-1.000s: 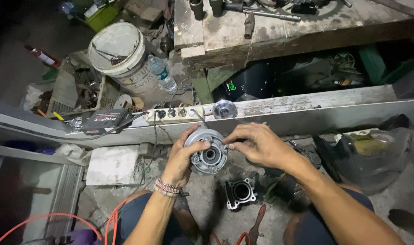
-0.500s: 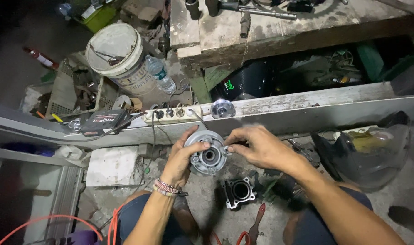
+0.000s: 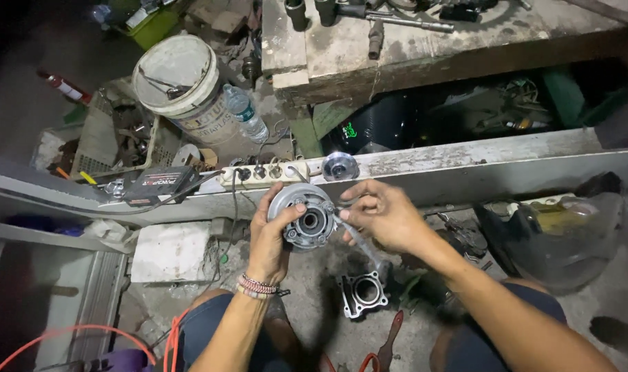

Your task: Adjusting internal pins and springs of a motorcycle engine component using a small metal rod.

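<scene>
Round metal hub (image 3: 306,219) in both hands above gritty concrete floor (image 3: 307,275).

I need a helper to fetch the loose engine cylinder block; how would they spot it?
Start at the long grey beam crossing the scene, then drop to the dirty concrete floor between the person's knees. The cylinder block lies there, below the right hand: squarish grey metal with one big round bore.
</scene>
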